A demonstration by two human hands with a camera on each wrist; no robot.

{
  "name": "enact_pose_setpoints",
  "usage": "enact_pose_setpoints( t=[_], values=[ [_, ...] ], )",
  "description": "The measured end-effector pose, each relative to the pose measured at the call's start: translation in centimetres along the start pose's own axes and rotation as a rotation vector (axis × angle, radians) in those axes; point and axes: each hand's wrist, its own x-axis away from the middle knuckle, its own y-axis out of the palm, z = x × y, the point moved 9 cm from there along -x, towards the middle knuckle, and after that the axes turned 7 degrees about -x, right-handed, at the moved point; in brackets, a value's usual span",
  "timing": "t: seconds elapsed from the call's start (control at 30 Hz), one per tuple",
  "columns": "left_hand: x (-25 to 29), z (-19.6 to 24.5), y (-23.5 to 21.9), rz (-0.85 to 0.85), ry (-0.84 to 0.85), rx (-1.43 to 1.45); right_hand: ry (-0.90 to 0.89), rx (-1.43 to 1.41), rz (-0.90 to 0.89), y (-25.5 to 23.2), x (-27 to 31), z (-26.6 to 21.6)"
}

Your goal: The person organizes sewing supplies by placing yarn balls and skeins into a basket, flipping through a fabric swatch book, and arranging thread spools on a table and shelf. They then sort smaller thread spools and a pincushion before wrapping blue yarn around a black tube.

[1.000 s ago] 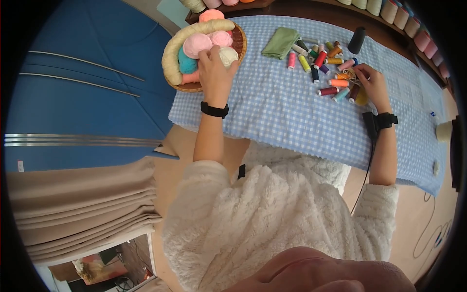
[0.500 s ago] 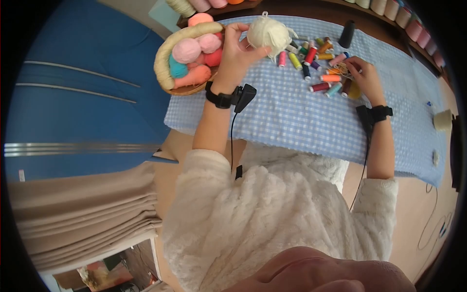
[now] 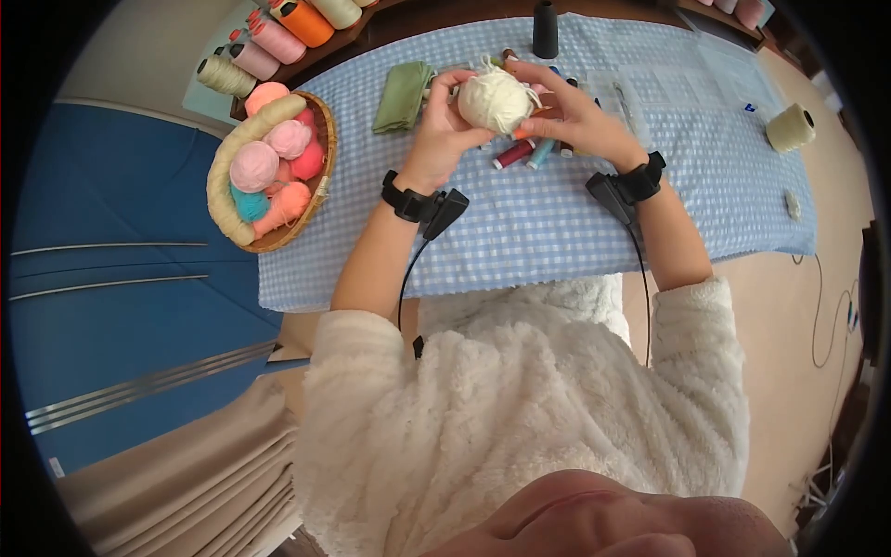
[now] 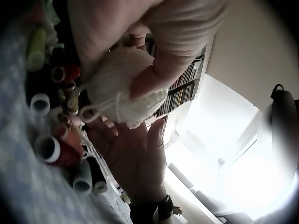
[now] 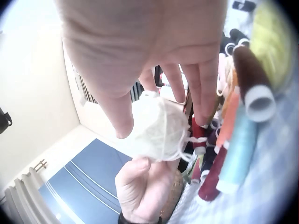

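In the head view, a cream-white ball of yarn [image 3: 497,102] is held over the table, between the two hands. My left hand [image 3: 438,137] grips it from the left, its thumb pressed across the ball's side in the left wrist view. A loose strand loops off the yarn. On the other side is my right hand [image 3: 587,123], its fingers spread and fairly straight at the ball, thumb close to the lower edge. Beneath them lie thread spools, partly hidden, among them a dark red spool [image 3: 514,154] and a light blue spool [image 5: 238,149].
A wicker basket [image 3: 327,139] with several yarn balls stands at the left of the checked tablecloth [image 3: 520,241]. Behind the hands are a folded green cloth [image 3: 403,97] and a black cone [image 3: 545,30]. A cream cone of thread [image 3: 791,128] is at the right.
The left hand has lifted the cream-white ball from the basket and carried it right, over the spools. The right hand has moved from among the spools to the ball. The head view has turned.
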Motion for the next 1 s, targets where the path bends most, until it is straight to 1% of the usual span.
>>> enact_pose_setpoints(
  t=[0.03,0.07,0.13,0.17,0.23,0.27,0.37,0.43,0.47,0.53,0.57,0.63,0.67,0.73,0.83,0.93,1.0],
  values=[
    [0.0,-0.4,0.4,-0.015,0.014,-0.044,-0.035,-0.032,-0.019,0.7,0.0,-0.1],
    [0.1,-0.7,0.8,-0.03,0.027,-0.089,0.025,-0.002,-0.032,1.2,0.2,-0.6],
    [0.1,-0.9,1.1,-0.065,0.052,-0.171,0.035,0.02,-0.001,1.1,0.2,-1.0],
    [0.3,-0.6,1.1,-0.056,0.063,-0.167,0.039,0.033,0.015,0.9,0.2,-1.0],
    [0.7,0.6,1.3,-0.038,0.086,-0.16,-0.094,0.174,0.064,0.2,-0.1,-1.8],
    [0.7,0.5,1.2,-0.03,0.054,-0.142,-0.162,0.244,0.087,0.1,-0.1,-2.4],
    [1.0,-0.2,0.6,-0.005,-0.046,-0.085,-0.113,0.262,0.102,0.1,-0.2,-2.5],
    [1.0,-1.4,-0.3,0.015,-0.117,-0.046,-0.15,0.325,0.109,0.5,0.0,-2.7],
    [0.9,-1.6,-0.2,-0.008,-0.112,-0.037,-0.176,0.352,0.105,0.8,-0.1,-2.8],
    [0.8,-2.2,0.0,-0.025,-0.099,-0.042,-0.157,0.341,0.073,1.1,0.0,-2.2],
    [0.6,-2.4,-0.2,0.002,-0.036,-0.058,-0.154,0.325,0.05,1.3,0.0,-1.9],
    [0.8,-2.7,-0.2,0.009,-0.047,-0.054,-0.202,0.369,0.011,1.7,-0.1,-2.0],
    [0.9,-1.7,-0.7,0.039,0.019,-0.146,-0.199,0.297,0.0,1.9,-0.1,-2.2],
    [1.0,1.0,-1.5,0.087,0.149,-0.327,-0.211,0.256,0.003,2.5,-0.6,-2.6],
    [2.9,9.0,-4.7,0.275,0.319,-0.909,-0.182,0.292,0.045,0.8,-0.4,-2.9],
    [6.9,13.7,-7.4,0.447,0.282,-1.247,-0.145,0.285,0.106,0.1,-0.4,-2.7],
    [9.5,13.6,-9.4,0.544,0.224,-1.51,-0.109,0.283,0.105,-0.1,-0.2,-2.7]
  ],
)
